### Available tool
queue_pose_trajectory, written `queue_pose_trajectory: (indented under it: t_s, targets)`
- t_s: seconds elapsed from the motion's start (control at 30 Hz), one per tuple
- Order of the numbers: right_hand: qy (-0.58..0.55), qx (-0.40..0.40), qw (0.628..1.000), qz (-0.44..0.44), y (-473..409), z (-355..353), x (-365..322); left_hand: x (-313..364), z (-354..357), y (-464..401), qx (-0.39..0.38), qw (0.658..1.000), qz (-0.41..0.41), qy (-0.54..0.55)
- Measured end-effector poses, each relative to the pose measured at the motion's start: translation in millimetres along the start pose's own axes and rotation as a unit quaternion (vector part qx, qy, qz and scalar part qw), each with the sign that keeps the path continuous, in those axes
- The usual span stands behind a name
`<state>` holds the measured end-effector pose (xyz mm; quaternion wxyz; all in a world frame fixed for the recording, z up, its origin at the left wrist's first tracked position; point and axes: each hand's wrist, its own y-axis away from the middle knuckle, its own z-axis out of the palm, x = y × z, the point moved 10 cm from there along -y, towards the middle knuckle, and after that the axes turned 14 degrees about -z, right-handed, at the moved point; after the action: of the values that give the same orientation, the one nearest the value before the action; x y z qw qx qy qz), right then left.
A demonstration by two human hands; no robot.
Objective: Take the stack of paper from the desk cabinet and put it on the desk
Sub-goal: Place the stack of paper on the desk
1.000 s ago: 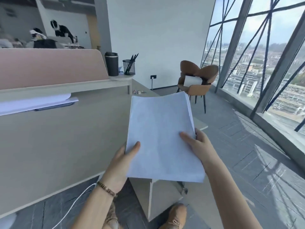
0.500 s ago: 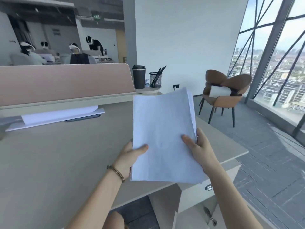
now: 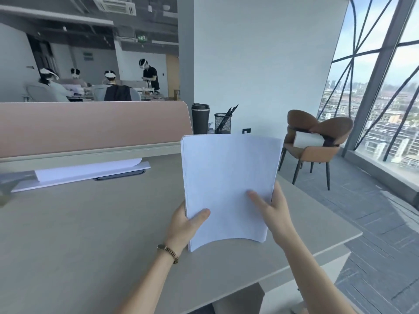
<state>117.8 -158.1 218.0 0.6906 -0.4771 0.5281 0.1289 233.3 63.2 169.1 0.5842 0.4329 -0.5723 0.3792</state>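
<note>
A thick stack of white paper (image 3: pixel 226 177) is held above the right part of the beige desk (image 3: pixel 79 234), tilted up toward me with its near edge bowed. My left hand (image 3: pixel 184 225) grips its lower left corner, thumb on top. My right hand (image 3: pixel 273 210) holds the lower right edge, thumb lying across the top sheet. The desk cabinet is barely visible below the desk's near right edge (image 3: pixel 283 298).
A pink divider (image 3: pixel 90 125) runs along the desk's back. Flat white sheets over a dark device (image 3: pixel 90 173) lie below it. A black tumbler (image 3: pixel 200 118) and mesh pen cup (image 3: pixel 223 123) stand at the back. A brown chair (image 3: pixel 317 141) sits near the window. People sit far behind.
My view has risen from the floor and cabinet to above the desk. Both hands have carried the paper stack up over the desk top, keeping the same grip.
</note>
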Motion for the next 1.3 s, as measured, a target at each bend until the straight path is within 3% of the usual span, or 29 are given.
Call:
queue_pose_trajectory:
  t_s: [0.2,0.57,0.83,1.13,1.3]
  targets:
    - [-0.024,0.042,0.998,-0.041,-28,-2,-14,46,2,-12,-0.015,0.996,0.057,0.073]
    - [-0.015,0.052,0.998,-0.038,-32,4,0,37,5,-21,0.034,0.996,0.059,0.064]
    - [-0.012,0.042,0.999,0.01,-7,2,48,-13,14,-22,0.026,0.998,-0.011,0.057]
    - [0.013,0.068,0.997,0.044,3,-1,78,-25,15,-30,0.056,0.998,-0.018,0.018]
    - [0.112,0.076,0.987,0.086,-26,-17,84,-9,33,-53,0.041,0.997,-0.044,-0.04]
